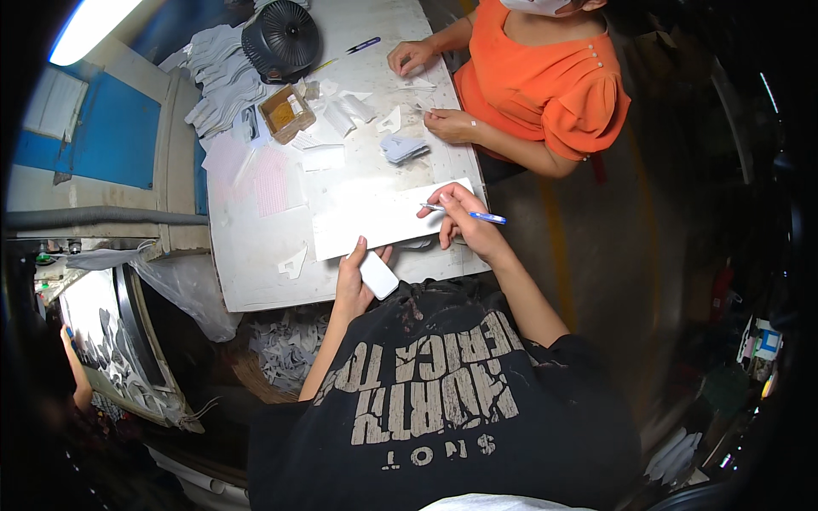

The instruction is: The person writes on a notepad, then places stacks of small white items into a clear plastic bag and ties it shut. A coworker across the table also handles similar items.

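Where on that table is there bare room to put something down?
Bare patches: between the long white sheet and the pink paper, and the table's near-left corner. The far end is crowded around the cardboard box and black fan.

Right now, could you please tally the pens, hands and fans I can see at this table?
Pens: 2, a blue pen in the right hand and a dark pen
Hands at the table: 4
Fans: 1, a black fan
Total: 7

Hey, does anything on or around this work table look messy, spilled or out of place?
Yes. A heap of grey-white offcuts lies on the floor under the table's near edge, looking dropped or swept off. White paper scraps are strewn around the small cardboard box. The long white sheet under the pen lies askew.
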Demonstrator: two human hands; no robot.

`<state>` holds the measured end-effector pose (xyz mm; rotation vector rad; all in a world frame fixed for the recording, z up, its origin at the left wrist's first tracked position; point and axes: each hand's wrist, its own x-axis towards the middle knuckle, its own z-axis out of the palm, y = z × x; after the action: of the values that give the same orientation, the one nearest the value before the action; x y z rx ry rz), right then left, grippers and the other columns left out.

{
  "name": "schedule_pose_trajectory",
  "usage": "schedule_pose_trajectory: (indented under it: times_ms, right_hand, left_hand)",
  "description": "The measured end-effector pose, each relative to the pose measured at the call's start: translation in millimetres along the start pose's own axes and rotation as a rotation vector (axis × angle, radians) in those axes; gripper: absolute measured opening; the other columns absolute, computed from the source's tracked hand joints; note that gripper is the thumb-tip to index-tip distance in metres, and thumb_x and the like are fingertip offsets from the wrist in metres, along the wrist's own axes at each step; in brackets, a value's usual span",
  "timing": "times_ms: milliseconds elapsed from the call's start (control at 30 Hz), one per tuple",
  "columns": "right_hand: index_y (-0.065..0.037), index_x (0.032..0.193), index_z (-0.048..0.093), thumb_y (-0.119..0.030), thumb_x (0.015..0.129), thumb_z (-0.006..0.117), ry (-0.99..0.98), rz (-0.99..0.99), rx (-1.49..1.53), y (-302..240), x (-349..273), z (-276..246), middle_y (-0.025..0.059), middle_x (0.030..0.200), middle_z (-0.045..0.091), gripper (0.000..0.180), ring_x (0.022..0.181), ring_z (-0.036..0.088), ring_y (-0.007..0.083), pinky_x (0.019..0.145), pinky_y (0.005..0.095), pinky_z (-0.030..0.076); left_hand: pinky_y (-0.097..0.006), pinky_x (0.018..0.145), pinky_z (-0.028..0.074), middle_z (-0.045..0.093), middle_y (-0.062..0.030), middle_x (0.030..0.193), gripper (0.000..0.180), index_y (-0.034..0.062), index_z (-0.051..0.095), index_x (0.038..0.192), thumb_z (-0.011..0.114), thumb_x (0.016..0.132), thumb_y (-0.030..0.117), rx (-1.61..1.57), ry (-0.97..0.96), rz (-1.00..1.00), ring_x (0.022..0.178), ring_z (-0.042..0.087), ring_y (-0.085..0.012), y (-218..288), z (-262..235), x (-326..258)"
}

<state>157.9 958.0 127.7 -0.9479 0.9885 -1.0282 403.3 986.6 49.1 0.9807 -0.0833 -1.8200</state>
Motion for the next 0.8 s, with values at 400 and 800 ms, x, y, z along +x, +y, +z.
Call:
schedule_pose_trajectory:
  times_ms: [400,800]
  right_hand:
    - [-0.002,0.101,0.061,-0.028,0.107,0.049,0.010,-0.024,-0.083,74,44,15,0.0074,0.082,0.067,0.029,0.049,0.054,0.0069,0.046,0.0215,0.042]
    - [-0.001,0.082,0.061,-0.029,0.106,0.052,0.257,-0.107,-0.411,70,41,38,0.0087,0.065,0.065,0.038,0.060,0.063,0.0132,0.057,0.0319,0.049]
  left_hand:
    - [-0.033,0.070,0.058,0.065,-0.0137,0.112,0.048,0.0003,0.052,0.130,0.053,0.104,0.041,0.159,0.100,0.032,0.097,0.067,-0.0211,18,7,-12]
    - [-0.040,0.080,0.062,0.067,-0.0139,0.113,0.039,-0.0009,0.055,0.130,0.060,0.104,0.028,0.266,0.199,0.111,0.097,0.070,-0.0245,17,-15,-21]
